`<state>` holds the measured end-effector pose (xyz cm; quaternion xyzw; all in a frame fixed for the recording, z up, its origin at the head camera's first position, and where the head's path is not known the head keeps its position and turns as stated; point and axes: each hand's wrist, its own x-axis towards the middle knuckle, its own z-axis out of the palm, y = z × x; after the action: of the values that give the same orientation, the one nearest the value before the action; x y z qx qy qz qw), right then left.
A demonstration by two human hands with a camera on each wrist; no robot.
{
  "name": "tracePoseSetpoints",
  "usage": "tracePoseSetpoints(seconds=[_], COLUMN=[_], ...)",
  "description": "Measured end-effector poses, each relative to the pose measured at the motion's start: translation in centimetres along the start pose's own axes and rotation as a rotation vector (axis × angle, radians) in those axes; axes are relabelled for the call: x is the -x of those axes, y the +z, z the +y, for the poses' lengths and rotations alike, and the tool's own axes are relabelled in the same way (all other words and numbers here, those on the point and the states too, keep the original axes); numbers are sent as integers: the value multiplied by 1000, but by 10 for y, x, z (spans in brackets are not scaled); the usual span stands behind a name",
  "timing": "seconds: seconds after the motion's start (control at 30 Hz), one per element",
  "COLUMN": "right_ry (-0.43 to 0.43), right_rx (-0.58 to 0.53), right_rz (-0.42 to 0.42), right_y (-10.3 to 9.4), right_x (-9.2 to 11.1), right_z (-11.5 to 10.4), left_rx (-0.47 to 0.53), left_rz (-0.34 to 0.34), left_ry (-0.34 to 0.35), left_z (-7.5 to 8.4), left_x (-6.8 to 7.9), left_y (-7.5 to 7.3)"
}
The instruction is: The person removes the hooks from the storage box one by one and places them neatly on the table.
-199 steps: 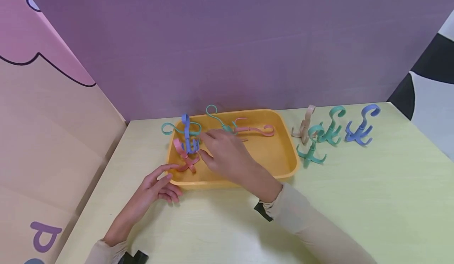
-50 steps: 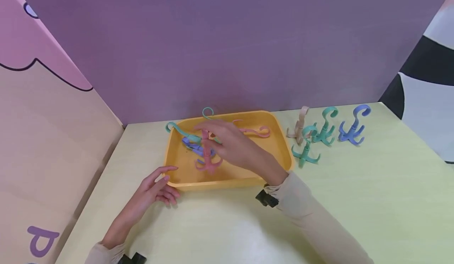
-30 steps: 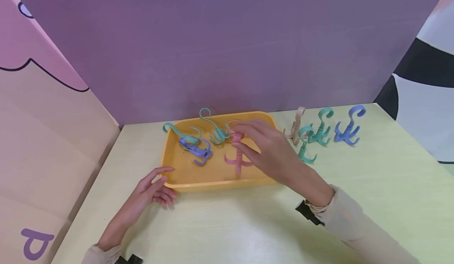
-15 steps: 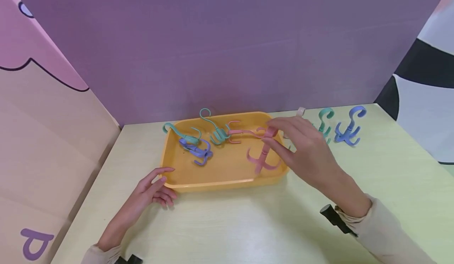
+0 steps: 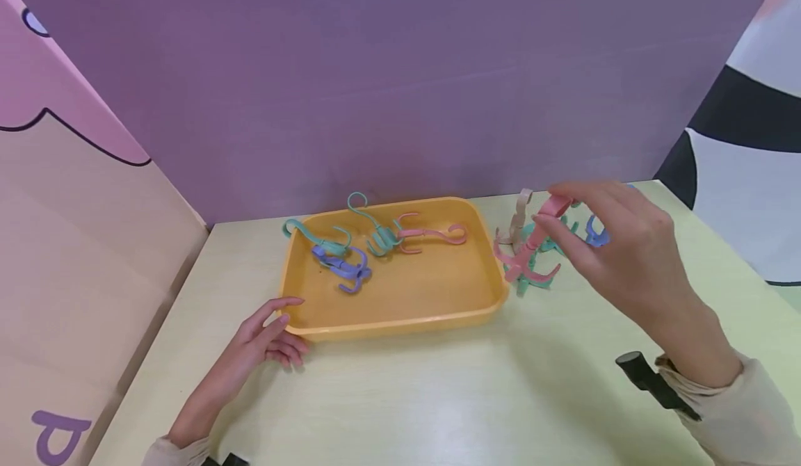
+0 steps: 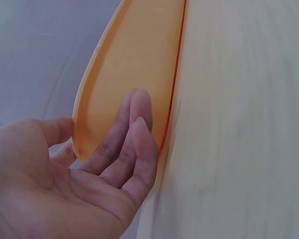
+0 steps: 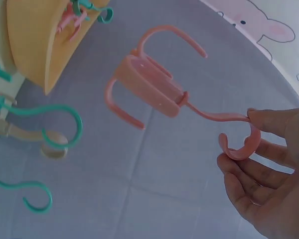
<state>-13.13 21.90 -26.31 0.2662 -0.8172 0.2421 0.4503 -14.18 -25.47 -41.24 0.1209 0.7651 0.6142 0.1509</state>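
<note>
My right hand pinches a pink four-claw hanging hook by its curled top, between thumb and fingers. It hangs tilted, claws down, just right of the tray, in front of the standing hooks. In the right wrist view the pink hook shows its whole length. My left hand holds the near left corner of the yellow tray, index finger over the rim, thumb at the outside. In the tray lie a blue hook, two green hooks, one green hook near the back, and another pink hook.
Right of the tray stand a beige hook, green hooks and a blue hook, partly hidden behind my right hand and the held hook. A purple wall rises behind the table.
My right hand has lifted the pink hook from the tray's left part and carried it right, past the tray's right rim. The blue hook now lies flat. My left hand stays at the corner.
</note>
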Motion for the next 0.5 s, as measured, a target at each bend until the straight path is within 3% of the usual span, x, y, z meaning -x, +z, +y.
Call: tracePoseSetpoints(seconds=[0.2,0.5], right_ry=[26,149], right_rx=[37,198], right_rz=[-44,-256], right_y=[-18,-27], right_x=[0,6], right_z=[12,24], left_rx=[3,3], left_rz=[-6,-14], left_ry=[0,19], left_z=[0,-1], left_x=[0,0], left_y=[1,0])
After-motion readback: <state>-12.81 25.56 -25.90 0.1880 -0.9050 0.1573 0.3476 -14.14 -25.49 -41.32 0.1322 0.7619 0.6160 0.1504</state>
